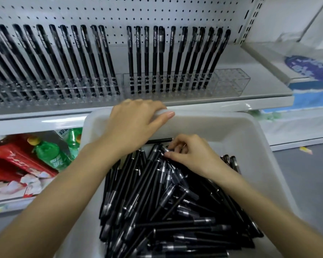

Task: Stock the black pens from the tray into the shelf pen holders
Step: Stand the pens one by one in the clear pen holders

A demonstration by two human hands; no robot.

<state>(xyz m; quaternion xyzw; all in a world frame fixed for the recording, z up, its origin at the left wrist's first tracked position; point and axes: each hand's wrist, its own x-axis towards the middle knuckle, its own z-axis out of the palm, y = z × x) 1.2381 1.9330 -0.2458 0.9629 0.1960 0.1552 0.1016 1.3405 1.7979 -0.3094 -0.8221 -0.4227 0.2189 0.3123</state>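
1. A white metal shelf (pixel 250 58) with a perforated back panel (pixel 119 12) fills the background. On a lower level sit green plastic bottles (pixel 50 155) and red packs (pixel 13 157).
2. A white plastic tray (pixel 213 116) sits just below the shelf's front edge.
3. A row of clear plastic pen holders (pixel 229 81) runs along the shelf. Shelved black pens (pixel 146 53) stand in them, long axes upright, caps up, leaning towards the panel.
4. A heap of loose black pens (pixel 166 211) lies in the tray, mostly flat and crossing at many angles.
5. The left hand (pixel 134 123) reaches forward, palm down, gripping the tray's far rim: fingers curled over it, thumb along the inner wall.
6. The right hand (pixel 190 155) rests on the heap's far end, fingers curled, thumb and fingertips pinching one black pen (pixel 153 159) by its upper end.
7. That pen slants from the fingertips down towards the lower left.
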